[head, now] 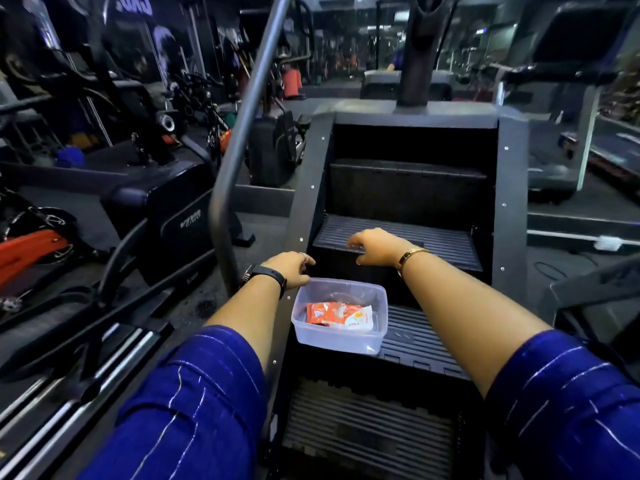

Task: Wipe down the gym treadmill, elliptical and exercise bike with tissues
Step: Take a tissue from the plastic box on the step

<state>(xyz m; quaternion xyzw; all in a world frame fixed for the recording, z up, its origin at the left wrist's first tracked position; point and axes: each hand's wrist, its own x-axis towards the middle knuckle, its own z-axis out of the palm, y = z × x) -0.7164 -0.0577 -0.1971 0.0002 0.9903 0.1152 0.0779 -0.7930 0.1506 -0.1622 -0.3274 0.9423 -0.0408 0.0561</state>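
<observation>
A clear plastic container [367, 342] stands on a ribbed step of a black stair-climbing machine [512, 188]. Inside it lies an orange and white tissue packet [337, 315]. My left hand [289, 270], with a black watch on its wrist, sits at the container's far left corner. Its fingers are loosely curled and its thumb is close to the rim; no grip on the rim shows. My right hand [375, 245], with a gold bracelet, rests bent fingertips on the front edge of the step above [440, 239]. No tissue shows in either hand.
A grey handrail [239, 133] rises at the machine's left side. An elliptical [173, 216] and an orange bike [31, 251] stand to the left. A treadmill [568, 109] stands at the right. A lower step [367, 434] lies below the container.
</observation>
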